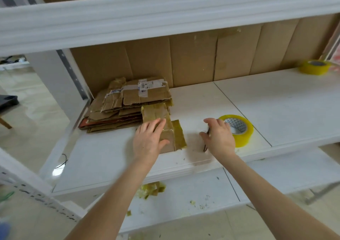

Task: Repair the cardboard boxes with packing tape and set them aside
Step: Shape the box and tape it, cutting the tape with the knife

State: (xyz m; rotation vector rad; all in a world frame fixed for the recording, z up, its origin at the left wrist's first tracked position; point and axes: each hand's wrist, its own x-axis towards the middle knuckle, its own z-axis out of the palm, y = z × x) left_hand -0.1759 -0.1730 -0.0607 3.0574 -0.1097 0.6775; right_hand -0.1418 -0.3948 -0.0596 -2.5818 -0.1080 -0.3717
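Setting: white shelf [110, 157] used as the work surface, backed by brown cardboard backing [184, 61].
Small flattened box [154, 113]: lies flat near the middle of the shelf, patched with yellowish tape. Its far end touches the stack at its 10 o'clock, and a taped flap lies along its 3 o'clock side.
Left hand [149, 138]: fingers straight and spread, palm down, pressing on the near half of the small flattened box.
Right hand [219, 136]: at 3 o'clock of the box and apart from it, fingers curled round a slim dark tool [205, 148]. Only the ends of the tool show, so its kind cannot be told.
Tape roll [244, 134]: yellowish packing tape, lying flat just beside the right hand at its 2 o'clock.
Stack of flattened boxes [128, 107]: worn, with tape and label remnants, at the left end of the shelf against the backing.
Second tape roll [314, 67]: lying flat at the far right of the shelf, well apart from the hands.
Lower shelf [276, 171]: holds crumpled tape scraps [150, 190] at 6 o'clock of the left hand.
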